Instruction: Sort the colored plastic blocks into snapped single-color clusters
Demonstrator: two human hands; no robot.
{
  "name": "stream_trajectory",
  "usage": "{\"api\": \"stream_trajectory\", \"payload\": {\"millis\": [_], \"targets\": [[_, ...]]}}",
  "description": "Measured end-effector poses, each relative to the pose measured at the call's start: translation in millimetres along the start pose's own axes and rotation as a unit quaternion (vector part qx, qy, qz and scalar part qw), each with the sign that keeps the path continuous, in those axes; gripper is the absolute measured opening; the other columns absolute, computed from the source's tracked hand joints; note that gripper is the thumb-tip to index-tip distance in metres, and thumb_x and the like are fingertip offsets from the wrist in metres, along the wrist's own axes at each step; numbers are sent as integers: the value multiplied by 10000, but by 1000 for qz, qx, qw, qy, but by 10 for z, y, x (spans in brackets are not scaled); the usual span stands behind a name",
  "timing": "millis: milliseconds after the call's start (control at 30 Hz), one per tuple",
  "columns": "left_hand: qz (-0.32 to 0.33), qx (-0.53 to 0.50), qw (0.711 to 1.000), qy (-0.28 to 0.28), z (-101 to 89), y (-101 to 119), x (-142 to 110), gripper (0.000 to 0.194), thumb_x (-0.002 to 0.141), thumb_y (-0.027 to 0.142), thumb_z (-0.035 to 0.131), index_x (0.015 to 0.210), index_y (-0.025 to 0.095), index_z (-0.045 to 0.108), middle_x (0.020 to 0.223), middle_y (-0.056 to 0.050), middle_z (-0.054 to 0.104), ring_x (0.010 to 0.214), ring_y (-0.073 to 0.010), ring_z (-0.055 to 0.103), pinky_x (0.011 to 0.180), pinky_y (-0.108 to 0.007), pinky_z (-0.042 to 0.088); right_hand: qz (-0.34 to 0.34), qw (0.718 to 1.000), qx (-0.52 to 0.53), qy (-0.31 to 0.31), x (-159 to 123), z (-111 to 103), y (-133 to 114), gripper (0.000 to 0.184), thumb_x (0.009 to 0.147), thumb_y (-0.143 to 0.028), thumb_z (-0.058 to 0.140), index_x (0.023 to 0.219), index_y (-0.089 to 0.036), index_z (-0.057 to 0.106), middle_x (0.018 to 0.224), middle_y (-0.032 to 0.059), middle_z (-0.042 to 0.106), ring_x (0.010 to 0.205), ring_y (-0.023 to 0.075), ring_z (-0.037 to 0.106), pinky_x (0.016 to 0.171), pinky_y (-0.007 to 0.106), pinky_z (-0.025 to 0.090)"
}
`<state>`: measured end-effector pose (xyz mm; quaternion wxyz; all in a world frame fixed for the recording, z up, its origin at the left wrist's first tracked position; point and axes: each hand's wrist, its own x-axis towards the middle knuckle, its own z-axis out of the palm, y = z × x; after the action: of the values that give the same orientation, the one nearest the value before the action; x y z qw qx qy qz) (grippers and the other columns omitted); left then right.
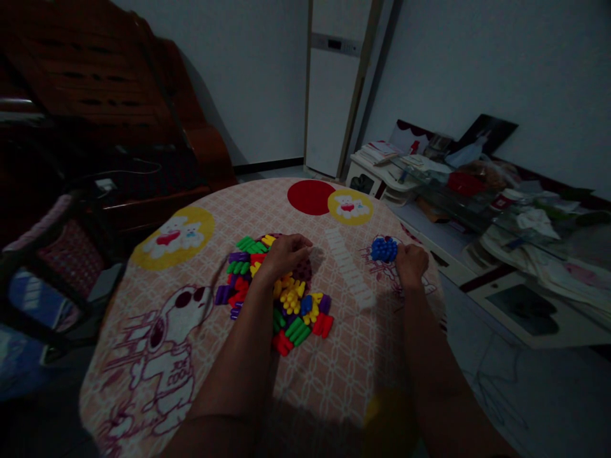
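My left hand (286, 256) is above the far right side of a loose pile of plastic building pieces (291, 296). Red, yellow, green, purple and blue ones lie mixed there, partly covered by my wrist and forearm. The left fingers are bent and drawn together, pointing right; whatever they hold is too small or hidden. On the right of the table, my right hand (412, 262) is closed against the right edge of a compact cluster of blue building pieces (384, 249). Between the hands runs a long white ladder-like strip (349, 268); its material is unclear.
A round table has a patterned pink tablecloth (334, 375). A dark wooden bench (95, 76) stands behind left, a chair with a pink woven side (71, 254) at left. A low cluttered cabinet (458, 254) lines the right wall; a tall white appliance (334, 108) is at the back.
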<state>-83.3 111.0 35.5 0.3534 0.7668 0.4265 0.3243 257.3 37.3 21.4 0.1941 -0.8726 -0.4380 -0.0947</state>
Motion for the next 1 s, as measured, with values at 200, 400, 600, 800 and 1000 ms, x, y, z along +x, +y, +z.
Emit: {"api": "stream_trajectory", "payload": {"millis": [200, 400, 600, 800, 1000], "targets": [[-1, -8, 1000, 8, -14, 28, -11, 328, 746, 418, 595, 909, 163, 720, 806, -43, 729, 718, -184, 634, 648, -278, 467, 1, 1000, -14, -11, -26, -72, -19, 501, 967, -294, 348, 970, -28, 773, 969, 271, 733, 849, 291, 672, 767, 363, 443], [-17, -37, 999, 24, -41, 15, -40, 330, 759, 433, 599, 904, 158, 709, 734, -34, 700, 683, -177, 621, 615, -267, 470, -44, 997, 59, 6, -193, -234, -196, 420, 947, -328, 414, 944, -102, 769, 915, 191, 749, 828, 255, 667, 733, 324, 439], [-37, -71, 996, 40, -113, 47, -86, 336, 735, 442, 645, 894, 152, 708, 801, -55, 724, 714, -184, 642, 645, -279, 504, -262, 876, 261, -309, -838, -320, -734, 210, 896, -304, 601, 878, -164, 757, 804, 47, 742, 739, 165, 667, 685, 246, 456], [-54, -121, 989, 61, -202, 23, -115, 365, 730, 461, 679, 916, 148, 703, 824, -64, 734, 714, -183, 668, 673, -294, 538, -468, 789, 231, -324, -1333, -373, -1109, 272, 840, -384, 761, 1062, -227, 746, 1030, 52, 722, 960, 195, 642, 866, 294, 458], [-63, -105, 989, 81, -266, -77, -112, 374, 734, 460, 688, 918, 137, 722, 780, -61, 730, 658, -159, 654, 616, -255, 520, -486, 808, 182, -278, -1347, -300, -1158, 231, 985, -372, 579, 948, -202, 732, 930, 57, 721, 889, 179, 632, 813, 277, 436]]}}
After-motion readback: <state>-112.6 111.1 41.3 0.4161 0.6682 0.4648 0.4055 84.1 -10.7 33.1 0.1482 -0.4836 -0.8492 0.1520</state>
